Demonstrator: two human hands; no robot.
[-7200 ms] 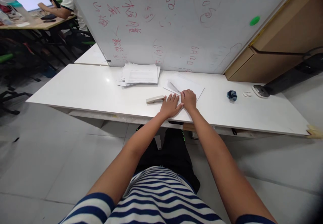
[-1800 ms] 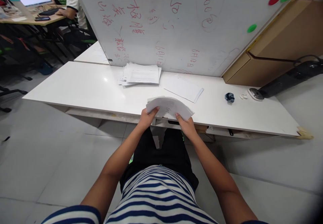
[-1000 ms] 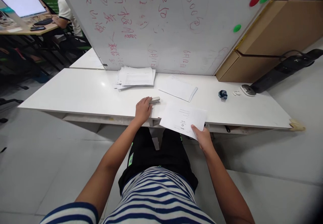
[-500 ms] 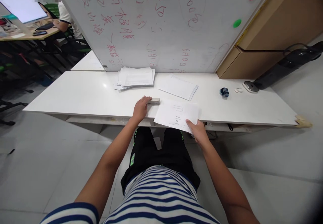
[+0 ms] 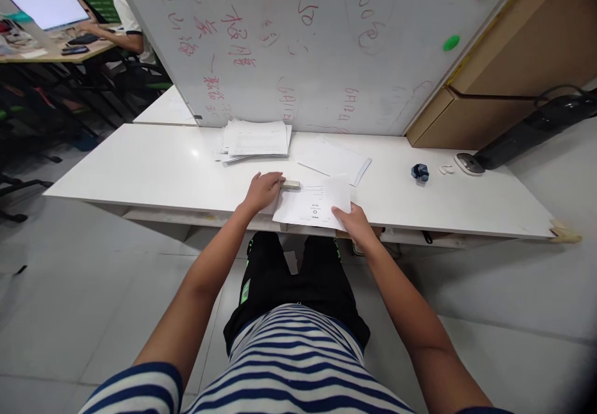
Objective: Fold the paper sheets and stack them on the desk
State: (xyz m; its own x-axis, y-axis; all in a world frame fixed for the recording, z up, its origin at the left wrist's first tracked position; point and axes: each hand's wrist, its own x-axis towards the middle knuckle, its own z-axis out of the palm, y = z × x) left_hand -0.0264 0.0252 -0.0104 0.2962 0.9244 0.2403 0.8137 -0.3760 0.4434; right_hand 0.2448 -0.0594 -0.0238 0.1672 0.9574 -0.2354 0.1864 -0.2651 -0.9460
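Note:
My left hand (image 5: 262,190) is closed over the near end of a beige stapler (image 5: 291,184) lying on the white table (image 5: 153,168). My right hand (image 5: 355,224) pinches the near right corner of a small sheaf of white printed sheets (image 5: 313,202) and holds it over the table's front edge, its left corner right next to the stapler. Whether the paper is inside the stapler's jaw I cannot tell.
A stack of papers (image 5: 256,138) and a separate white sheet (image 5: 334,160) lie farther back, below a whiteboard (image 5: 303,35) with red writing. A dark blue object (image 5: 420,172), a small white item and a black lamp base (image 5: 470,163) sit right. Another person works at a far-left desk (image 5: 56,50).
Over the last second my right hand has carried the sheaf leftward toward the stapler. My left hand has stayed on the stapler. Earlier both hands held the sheaf.

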